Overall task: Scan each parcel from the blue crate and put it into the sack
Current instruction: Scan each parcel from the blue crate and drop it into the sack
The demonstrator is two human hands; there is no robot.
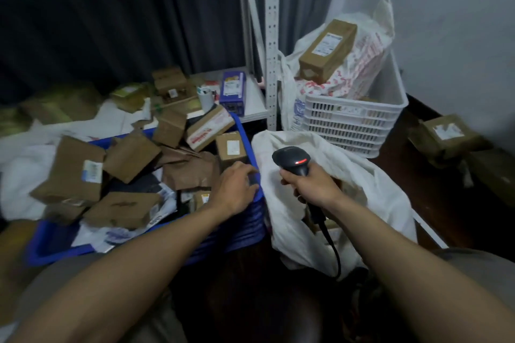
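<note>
Arms of the person reach forward from the bottom of my view, both bare and nearly straight. I see the left hand (237, 189) palm down at the right edge of the blue crate (245, 231), its fingers bent downward over the rim, just beside a small brown box (231, 147) that stands at the crate's right side. Something dark lies under the fingertips, but the picture is blurred there, and I cannot tell if the hand holds anything or only rests.

The right hand (309, 184) is wrapped firmly around the handle of a black scanner (292, 160). The scanner head points up and a little to the left, with a red light on it. Its cable (333, 245) hangs down beside the forearm. This hand is above the open mouth of the white sack (370, 192), which stands just beside the crate on the right.

The parcels (125, 170), mostly brown boxes and paper bags, lie in a loose heap inside the crate. Behind the sack is a white basket (354, 122) with a long brown carton (327, 50) on top.
</note>
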